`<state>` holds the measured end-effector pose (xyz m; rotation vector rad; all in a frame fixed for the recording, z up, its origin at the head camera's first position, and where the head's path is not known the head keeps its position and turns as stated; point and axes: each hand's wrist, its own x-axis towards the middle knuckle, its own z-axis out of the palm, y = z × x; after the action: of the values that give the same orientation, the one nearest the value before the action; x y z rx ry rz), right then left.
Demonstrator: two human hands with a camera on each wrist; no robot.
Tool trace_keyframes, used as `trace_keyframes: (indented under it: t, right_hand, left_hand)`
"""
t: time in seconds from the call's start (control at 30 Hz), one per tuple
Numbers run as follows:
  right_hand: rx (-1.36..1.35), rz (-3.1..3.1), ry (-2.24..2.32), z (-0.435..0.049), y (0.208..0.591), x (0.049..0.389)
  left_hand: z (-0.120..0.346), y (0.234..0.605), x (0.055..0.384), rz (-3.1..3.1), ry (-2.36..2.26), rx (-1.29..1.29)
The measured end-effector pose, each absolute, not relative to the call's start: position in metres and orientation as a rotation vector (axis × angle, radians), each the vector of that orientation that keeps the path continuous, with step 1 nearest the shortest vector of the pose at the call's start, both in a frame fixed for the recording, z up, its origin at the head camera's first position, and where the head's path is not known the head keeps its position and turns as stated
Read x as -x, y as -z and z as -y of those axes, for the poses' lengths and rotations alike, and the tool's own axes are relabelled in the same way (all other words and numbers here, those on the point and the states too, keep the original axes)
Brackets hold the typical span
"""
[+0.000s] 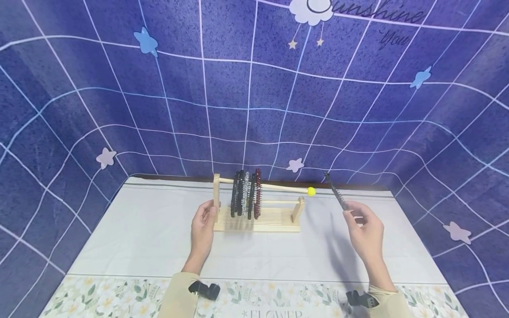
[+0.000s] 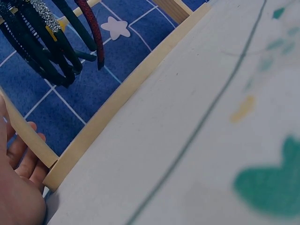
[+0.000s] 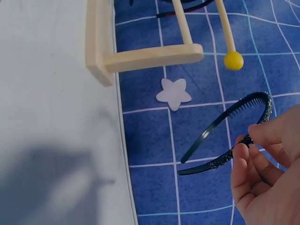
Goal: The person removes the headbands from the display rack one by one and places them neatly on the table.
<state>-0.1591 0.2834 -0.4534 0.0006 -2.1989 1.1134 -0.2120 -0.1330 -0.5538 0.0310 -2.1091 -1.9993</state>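
A black toothed headband point(image 3: 239, 105) with glittery dots is pinched between the thumb and fingers of my right hand point(image 1: 366, 227), its two ends pointing away from the palm. In the head view this headband stands to the right of a wooden rack point(image 1: 278, 229), apart from it. My left hand point(image 1: 203, 227) grips the rack's left upright, thumb in front and fingers around the back. Several headbands point(image 1: 245, 194), black, silver and dark red, hang side by side on the rack's upper rod. A yellow ball point(image 1: 311, 191) caps that rod's right end.
The rack stands on a white cloth point(image 1: 151, 234) with a flowered front border point(image 1: 107, 296). Blue grid-patterned fabric point(image 1: 222, 88) rises behind and at both sides. A lower rod point(image 1: 278, 202) meets the rack's short right post point(image 1: 298, 210).
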Motion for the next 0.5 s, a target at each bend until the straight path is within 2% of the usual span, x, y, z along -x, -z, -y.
trace_keyframes:
  t: [0.3,0.5]
  right_hand:
    - [0.018,2.283,-1.116,-0.298,0.463,0.16]
    - [-0.082,2.286,-1.1,-0.31,0.469,0.162]
  left_hand:
    - [0.133,0.553,0.211,2.109,2.008,-0.037]
    - [0.132,0.551,0.211,2.105,2.009,-0.044]
